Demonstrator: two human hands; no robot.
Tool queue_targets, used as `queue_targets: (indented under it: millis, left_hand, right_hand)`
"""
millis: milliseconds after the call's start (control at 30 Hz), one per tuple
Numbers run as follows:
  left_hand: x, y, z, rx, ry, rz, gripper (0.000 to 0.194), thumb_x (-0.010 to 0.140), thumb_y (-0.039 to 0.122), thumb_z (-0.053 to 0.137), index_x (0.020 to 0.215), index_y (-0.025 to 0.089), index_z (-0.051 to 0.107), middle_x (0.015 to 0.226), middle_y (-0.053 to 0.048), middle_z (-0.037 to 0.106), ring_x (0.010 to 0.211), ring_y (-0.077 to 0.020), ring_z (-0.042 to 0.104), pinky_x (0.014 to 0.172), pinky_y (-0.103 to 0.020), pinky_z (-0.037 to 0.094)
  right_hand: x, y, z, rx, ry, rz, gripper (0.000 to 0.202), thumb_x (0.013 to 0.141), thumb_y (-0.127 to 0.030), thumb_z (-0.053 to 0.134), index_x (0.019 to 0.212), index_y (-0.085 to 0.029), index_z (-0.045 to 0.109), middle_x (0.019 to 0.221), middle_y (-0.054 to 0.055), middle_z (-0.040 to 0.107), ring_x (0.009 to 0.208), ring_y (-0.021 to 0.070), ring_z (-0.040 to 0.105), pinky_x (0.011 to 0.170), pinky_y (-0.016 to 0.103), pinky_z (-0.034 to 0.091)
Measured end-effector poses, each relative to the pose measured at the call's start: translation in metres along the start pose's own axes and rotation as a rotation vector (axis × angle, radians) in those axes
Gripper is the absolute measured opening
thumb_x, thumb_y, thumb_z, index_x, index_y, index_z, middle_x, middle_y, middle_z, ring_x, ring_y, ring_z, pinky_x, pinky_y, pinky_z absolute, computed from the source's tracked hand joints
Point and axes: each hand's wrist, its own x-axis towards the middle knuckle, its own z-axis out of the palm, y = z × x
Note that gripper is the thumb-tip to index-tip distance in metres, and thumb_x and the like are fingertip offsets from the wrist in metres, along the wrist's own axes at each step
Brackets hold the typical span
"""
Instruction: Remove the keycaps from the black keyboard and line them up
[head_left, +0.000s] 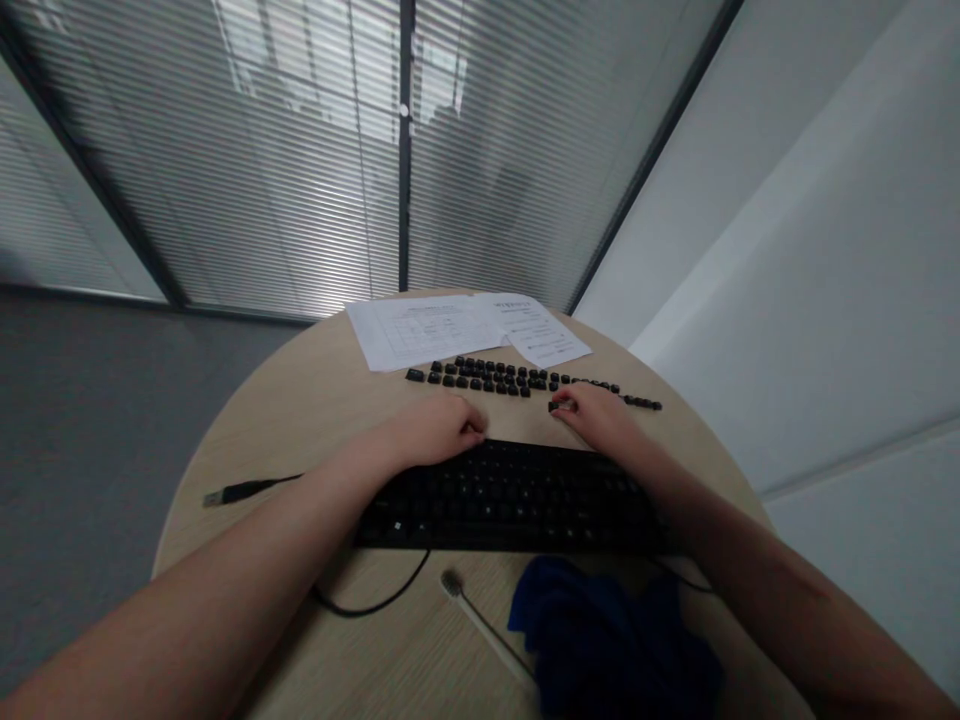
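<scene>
A black keyboard point(517, 500) lies across the round table in front of me, many keys still in place along its rows. My left hand point(442, 430) rests at its far edge on the left, fingers curled closed; whatever they hold, if anything, is hidden. Beyond the keyboard, my right hand point(596, 412) pinches a small black keycap point(553, 407) between thumb and finger, close to the tabletop. Several loose black keycaps point(487, 378) are laid out in rows past both hands, and a short line of them point(643, 403) lies to the right of my right hand.
Printed papers point(427, 328) lie at the far side of the wooden table point(247, 430). A USB plug point(232, 492) on a black cable is at left. Near me are a toothbrush point(480, 625) and a dark blue cloth point(607, 640). Blinds point(300, 180) hang behind glass beyond the table.
</scene>
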Motion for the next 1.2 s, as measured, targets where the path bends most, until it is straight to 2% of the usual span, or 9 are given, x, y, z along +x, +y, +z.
queue_targets:
  millis: [100, 233, 500, 667, 833, 1067, 1200]
  left_hand:
    - [0.0, -0.004, 0.001, -0.007, -0.026, 0.009, 0.024, 0.089, 0.03, 0.061, 0.095, 0.025, 0.084, 0.091, -0.009, 0.08, 0.081, -0.0242, 0.067, 0.076, -0.034, 0.047]
    - [-0.001, -0.004, -0.001, -0.042, -0.002, 0.028, 0.02, 0.086, 0.029, 0.064, 0.09, 0.025, 0.084, 0.091, -0.01, 0.079, 0.081, -0.0251, 0.066, 0.076, -0.035, 0.046]
    - [-0.001, -0.004, 0.002, -0.041, -0.012, 0.036, 0.023, 0.086, 0.029, 0.062, 0.09, 0.024, 0.084, 0.087, -0.009, 0.079, 0.077, -0.0238, 0.065, 0.074, -0.034, 0.046]
    - [-0.001, -0.003, 0.001, -0.052, -0.014, 0.02, 0.021, 0.086, 0.031, 0.064, 0.093, 0.025, 0.084, 0.09, -0.009, 0.08, 0.078, -0.0235, 0.066, 0.075, -0.033, 0.046]
    - [-0.002, -0.002, -0.001, -0.066, -0.02, 0.008, 0.019, 0.086, 0.028, 0.066, 0.091, 0.024, 0.084, 0.084, -0.009, 0.079, 0.075, -0.0236, 0.066, 0.073, -0.033, 0.046]
    - [-0.003, -0.002, -0.002, -0.084, -0.001, 0.028, 0.017, 0.086, 0.029, 0.067, 0.089, 0.025, 0.083, 0.083, -0.007, 0.078, 0.074, -0.0227, 0.064, 0.071, -0.032, 0.044]
    - [-0.003, -0.002, -0.004, -0.089, -0.032, 0.008, 0.019, 0.086, 0.029, 0.066, 0.091, 0.025, 0.084, 0.086, -0.008, 0.078, 0.076, -0.0231, 0.064, 0.075, -0.033, 0.044]
  right_hand:
    - [0.021, 0.003, 0.011, -0.036, -0.083, 0.046, 0.018, 0.093, -0.028, 0.072, 0.107, -0.021, 0.079, 0.107, 0.008, 0.079, 0.1, 0.0255, 0.072, 0.085, 0.035, 0.053]
    - [0.033, -0.002, 0.015, -0.039, -0.106, 0.072, 0.02, 0.093, -0.03, 0.071, 0.11, -0.023, 0.08, 0.108, 0.007, 0.081, 0.097, 0.0248, 0.073, 0.085, 0.034, 0.053]
    - [0.037, 0.001, 0.02, -0.083, -0.098, 0.035, 0.025, 0.096, -0.034, 0.068, 0.116, -0.025, 0.081, 0.113, 0.008, 0.081, 0.104, 0.0273, 0.074, 0.09, 0.037, 0.055]
    - [0.037, 0.002, 0.024, -0.077, -0.058, 0.02, 0.027, 0.097, -0.035, 0.067, 0.117, -0.022, 0.08, 0.114, 0.009, 0.08, 0.105, 0.027, 0.073, 0.092, 0.037, 0.055]
    - [0.036, 0.003, 0.025, -0.054, -0.036, 0.02, 0.029, 0.096, -0.035, 0.068, 0.12, -0.021, 0.08, 0.117, 0.01, 0.079, 0.105, 0.0262, 0.073, 0.094, 0.038, 0.055]
    - [0.027, 0.008, 0.006, 0.008, 0.08, 0.013, 0.026, 0.094, -0.035, 0.068, 0.111, -0.022, 0.082, 0.109, 0.009, 0.081, 0.092, 0.0249, 0.073, 0.086, 0.038, 0.056]
    - [-0.005, 0.011, -0.014, 0.179, 0.275, -0.007, 0.033, 0.099, -0.041, 0.057, 0.098, -0.02, 0.082, 0.099, 0.011, 0.08, 0.092, 0.0268, 0.073, 0.085, 0.041, 0.056]
